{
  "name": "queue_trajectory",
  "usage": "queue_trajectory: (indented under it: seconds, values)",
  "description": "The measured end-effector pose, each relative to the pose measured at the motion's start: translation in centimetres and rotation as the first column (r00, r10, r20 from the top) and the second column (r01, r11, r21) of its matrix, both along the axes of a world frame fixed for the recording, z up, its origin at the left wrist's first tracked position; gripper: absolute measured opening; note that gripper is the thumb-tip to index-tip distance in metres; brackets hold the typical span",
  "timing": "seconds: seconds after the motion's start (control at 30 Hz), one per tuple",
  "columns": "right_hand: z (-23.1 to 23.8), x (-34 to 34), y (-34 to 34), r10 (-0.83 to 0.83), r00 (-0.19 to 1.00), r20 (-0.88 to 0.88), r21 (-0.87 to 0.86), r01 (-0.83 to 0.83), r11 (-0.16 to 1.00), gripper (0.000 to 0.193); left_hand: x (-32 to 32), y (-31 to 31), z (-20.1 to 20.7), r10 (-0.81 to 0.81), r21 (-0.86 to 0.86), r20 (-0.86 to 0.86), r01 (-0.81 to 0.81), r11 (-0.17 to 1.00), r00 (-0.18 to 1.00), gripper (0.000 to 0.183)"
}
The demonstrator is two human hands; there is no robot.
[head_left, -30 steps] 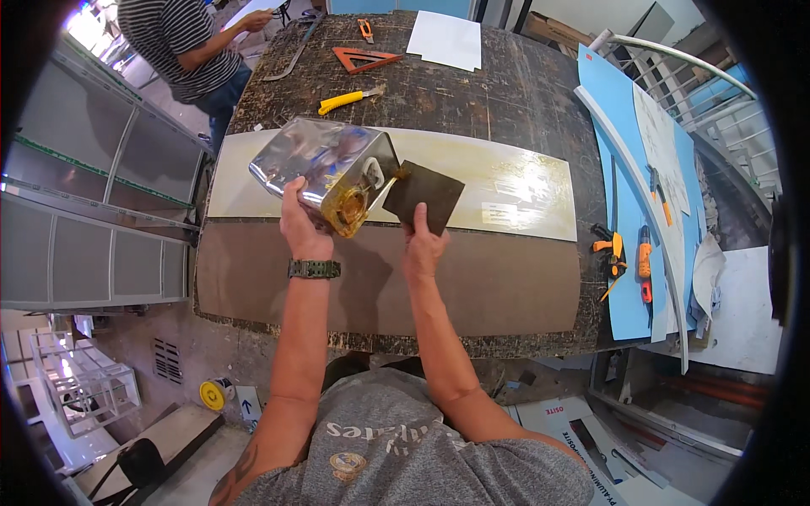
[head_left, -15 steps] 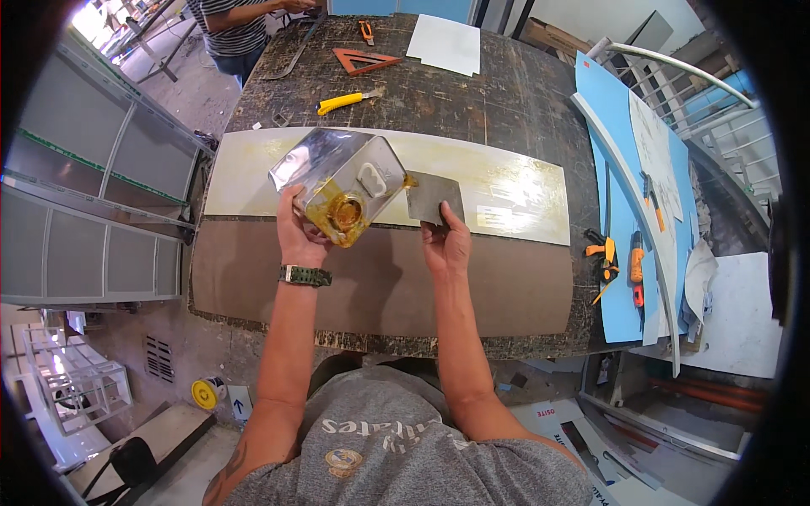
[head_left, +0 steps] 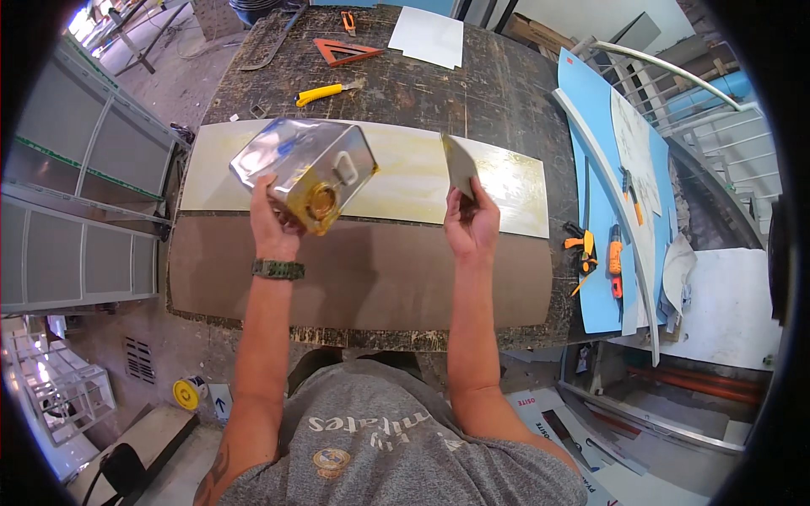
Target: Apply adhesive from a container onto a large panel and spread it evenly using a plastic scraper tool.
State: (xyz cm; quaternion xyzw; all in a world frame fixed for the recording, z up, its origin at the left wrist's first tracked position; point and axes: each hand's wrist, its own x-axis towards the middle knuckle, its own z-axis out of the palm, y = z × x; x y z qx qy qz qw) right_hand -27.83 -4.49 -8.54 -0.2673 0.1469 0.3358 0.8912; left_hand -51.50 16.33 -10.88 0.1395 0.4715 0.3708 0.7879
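A shiny rectangular metal can is tilted in my left hand, its round opening smeared with amber glue. My fingers wrap its lower side, over the left part of a long pale panel. In my right hand a thin flat scraper plate is pinched, turned nearly edge-on, with an amber smear at its top. A gap separates the plate from the can. Glossy yellowish streaks cover the pale panel. Along its near edge lies a brown panel.
Behind the panels on the dark worktable lie a yellow utility knife, a red set square, orange-handled pliers and a white sheet. To the right, blue sheets bear a clamp, an orange drill and a curved strip.
The scraper plate has moved away from the can's corner and turned from flat toward edge-on. The can has shifted a little left. A person at the far left is out of view now.
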Motion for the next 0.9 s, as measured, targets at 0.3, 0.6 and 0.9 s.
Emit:
queue_trajectory:
  seconds: [0.3, 0.6, 0.9]
  values:
    - [10.0, 8.4, -3.1, -0.080, 0.973, 0.215, 0.162, 0.046, 0.986, 0.022, 14.4, -0.1, 3.5, -0.092, -0.179, 0.254, 0.140, 0.974, 0.963, 0.038]
    - [3.9, 13.8, -16.0, -0.298, 0.950, 0.099, -0.019, 0.301, 0.954, 0.025, 35.5, -3.3, 5.2, -0.329, -0.051, 0.427, 0.386, 0.921, 0.842, 0.048]
    - [-1.2, 16.0, -27.1, -0.257, 0.961, 0.098, -0.045, 0.263, 0.964, 0.026, 52.3, -12.6, 3.0, -0.341, -0.141, 0.461, 0.448, 0.883, 0.819, 0.057]
